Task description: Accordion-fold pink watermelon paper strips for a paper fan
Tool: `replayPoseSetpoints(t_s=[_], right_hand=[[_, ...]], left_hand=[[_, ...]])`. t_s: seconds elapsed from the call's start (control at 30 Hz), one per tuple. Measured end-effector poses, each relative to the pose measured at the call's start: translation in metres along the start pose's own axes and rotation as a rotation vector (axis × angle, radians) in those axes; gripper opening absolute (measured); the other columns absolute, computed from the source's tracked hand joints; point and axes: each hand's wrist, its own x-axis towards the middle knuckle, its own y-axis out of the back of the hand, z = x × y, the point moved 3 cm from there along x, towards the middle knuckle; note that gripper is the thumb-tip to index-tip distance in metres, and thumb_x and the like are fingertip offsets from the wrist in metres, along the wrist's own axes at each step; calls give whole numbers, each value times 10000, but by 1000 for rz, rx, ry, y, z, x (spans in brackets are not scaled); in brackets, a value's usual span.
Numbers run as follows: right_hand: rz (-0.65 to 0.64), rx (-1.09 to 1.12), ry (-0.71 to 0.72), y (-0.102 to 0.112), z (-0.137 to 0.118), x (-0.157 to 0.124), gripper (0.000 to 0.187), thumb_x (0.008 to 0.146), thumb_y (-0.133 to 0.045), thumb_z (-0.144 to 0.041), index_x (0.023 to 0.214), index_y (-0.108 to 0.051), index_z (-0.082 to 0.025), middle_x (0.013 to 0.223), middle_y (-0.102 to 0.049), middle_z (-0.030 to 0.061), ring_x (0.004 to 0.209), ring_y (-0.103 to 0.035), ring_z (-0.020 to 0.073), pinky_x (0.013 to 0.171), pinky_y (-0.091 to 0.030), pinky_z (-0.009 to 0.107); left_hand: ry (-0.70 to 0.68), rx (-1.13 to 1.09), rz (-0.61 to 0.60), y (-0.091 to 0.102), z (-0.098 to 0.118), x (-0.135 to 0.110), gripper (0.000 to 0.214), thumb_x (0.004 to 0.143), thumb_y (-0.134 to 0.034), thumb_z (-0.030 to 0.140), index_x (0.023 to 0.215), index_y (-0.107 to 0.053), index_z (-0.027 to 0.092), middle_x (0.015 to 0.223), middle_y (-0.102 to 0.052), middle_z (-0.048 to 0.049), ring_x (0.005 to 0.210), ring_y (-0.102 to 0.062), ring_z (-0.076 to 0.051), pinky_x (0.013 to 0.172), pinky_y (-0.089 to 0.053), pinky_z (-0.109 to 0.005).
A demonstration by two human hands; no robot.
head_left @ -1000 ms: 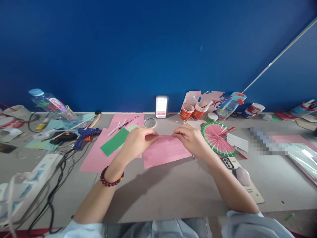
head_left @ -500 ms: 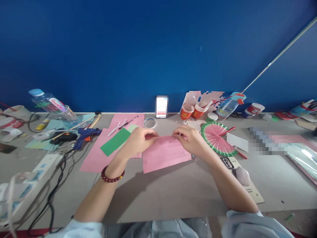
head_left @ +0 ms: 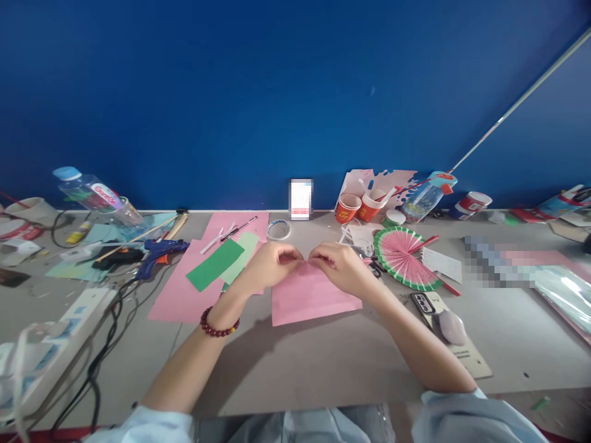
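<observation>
A sheet of pink paper (head_left: 314,299) hangs from both hands over the middle of the desk, its lower edge toward me. My left hand (head_left: 277,264) pinches the upper edge, thumb and fingers pressed together. Close beside it, my right hand (head_left: 338,263) grips the same edge, and the two sets of fingertips almost meet. Left of my left hand lie a dark green paper strip (head_left: 215,264) and a light green piece (head_left: 244,255), both on larger pink sheets (head_left: 173,295).
A roll of tape (head_left: 279,229) sits behind my hands. On the right are a watermelon-patterned paper fan (head_left: 406,258), red paper cups (head_left: 348,208) and a mouse (head_left: 451,327) by a phone. A blue glue gun (head_left: 159,255), cables and a power strip (head_left: 60,344) occupy the left.
My hands have come closer together along the paper's top edge, the left moving right and the right moving left. The pink sheet has shifted slightly right and toward me.
</observation>
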Motion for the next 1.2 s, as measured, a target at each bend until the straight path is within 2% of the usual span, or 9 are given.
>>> replayPoseSetpoints(t_s=[0.17,0.23,0.47,0.63,0.8,0.97,1.2], right_hand=[[-41,-52,-78,-7,11,1,190,880,-499,-163,761,-644,-196,765,-659,20,717,-582,151,650,-377,249],[-63,-57,-93,-15,20,3,195,879,-486,-162,765,-640,-197,777,-663,22,709,-582,149,642,-369,243],[-108,-104,-151,-59,65,10,177,873,-463,-155,802,-622,-190,811,-658,36,714,-572,151,619,-343,240],[-102,-133,-159,-81,81,7,180,910,-444,-208,855,-615,-201,860,-661,37,728,-579,152,628,-338,246],[-58,-134,-173,-89,86,6,170,905,-462,-219,910,-632,-225,926,-681,37,813,-606,168,674,-367,250],[-10,-80,-184,-91,92,7,166,886,-474,-195,900,-637,-225,922,-690,38,833,-615,175,703,-398,254],[26,-71,-182,-91,94,7,160,870,-477,-173,881,-630,-219,897,-683,41,815,-610,174,697,-403,251]], left_hand=[[9,-95,-74,-4,-17,10,186,825,-559,310,858,-704,199,901,-719,-43,830,-654,-195,708,-496,-283],[23,-101,-66,-6,-28,15,200,817,-577,336,896,-703,200,923,-719,-48,846,-652,-202,717,-492,-286],[96,-28,-51,-18,-78,30,302,770,-616,445,761,-705,157,776,-708,-59,747,-624,-217,629,-442,-281],[112,-41,-35,-27,-109,37,363,736,-632,518,752,-701,162,774,-703,-41,769,-603,-211,663,-445,-276],[100,-145,-61,-27,-121,39,362,737,-636,513,779,-699,159,815,-707,-51,818,-621,-224,707,-466,-289],[117,-202,-9,-27,-125,41,331,745,-643,461,888,-714,171,957,-722,-75,959,-625,-255,850,-474,-339],[123,-191,64,-24,-125,40,281,751,-653,377,943,-700,177,1004,-712,-80,964,-628,-236,876,-474,-336]])
